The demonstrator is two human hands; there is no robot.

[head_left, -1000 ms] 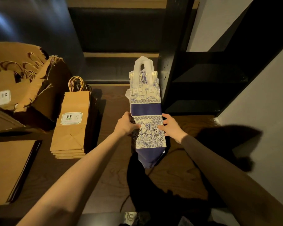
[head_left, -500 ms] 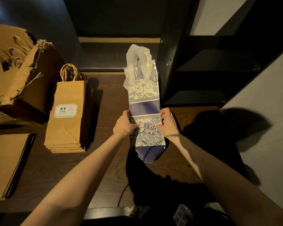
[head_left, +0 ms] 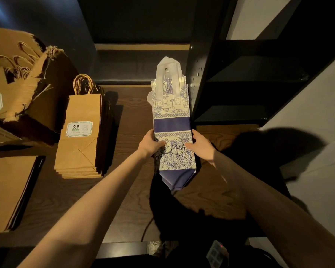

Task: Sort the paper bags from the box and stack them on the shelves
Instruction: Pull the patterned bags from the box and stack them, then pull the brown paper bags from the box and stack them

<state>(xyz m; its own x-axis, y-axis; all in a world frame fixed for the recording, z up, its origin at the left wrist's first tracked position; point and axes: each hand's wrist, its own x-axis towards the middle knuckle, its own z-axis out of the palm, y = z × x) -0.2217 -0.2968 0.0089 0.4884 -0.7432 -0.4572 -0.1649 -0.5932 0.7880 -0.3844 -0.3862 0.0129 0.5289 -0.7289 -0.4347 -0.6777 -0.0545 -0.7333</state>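
Both hands (head_left: pixel 151 145) (head_left: pixel 201 147) around blue patterned bags (head_left: pixel 172 120)

Left hand (head_left: pixel 150 145) and right hand (head_left: pixel 200 146) hold blue-and-white paper bags (head_left: pixel 172 120) beside brown paper bags (head_left: pixel 81 136).

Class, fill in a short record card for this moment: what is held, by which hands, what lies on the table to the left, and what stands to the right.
Held: blue-and-white patterned bags, a flat bundle
Left hand: grips the bundle's left edge
Right hand: grips its right edge
Table, left: stack of brown paper bags with a 9.9 label; torn cardboard box behind
Right: black shelves
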